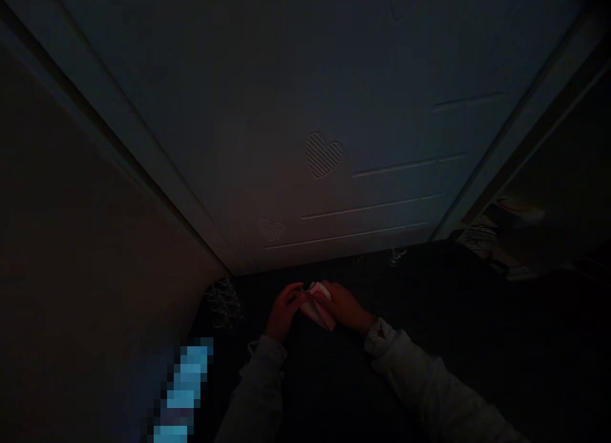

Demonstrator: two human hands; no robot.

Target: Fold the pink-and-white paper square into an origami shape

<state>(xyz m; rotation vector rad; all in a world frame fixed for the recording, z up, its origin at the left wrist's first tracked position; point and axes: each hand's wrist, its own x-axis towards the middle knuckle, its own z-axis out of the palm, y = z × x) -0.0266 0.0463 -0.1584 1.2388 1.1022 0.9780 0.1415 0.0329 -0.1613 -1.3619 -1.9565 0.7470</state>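
Note:
In dim light, a pale pinkish folded piece of paper (317, 314) is between my two hands, just above the dark surface. Its lower part narrows towards a point, and a lighter flap shows at the top. My left hand (285, 308) pinches its left edge with bent fingers. From the other side my right hand (344, 305) grips it, thumb laid over the front. Both sleeves are light grey. The darkness hides the exact fold lines and most of the fingertips.
A pale door (267, 112) with grooved hearts and lines stands ahead. At the left lies a tangled clear heap (224, 303), and a small clear piece (396, 256) is by the door's foot. A bright pixelated patch (186, 379) is lower left. Dim clutter (506, 233) sits at the right.

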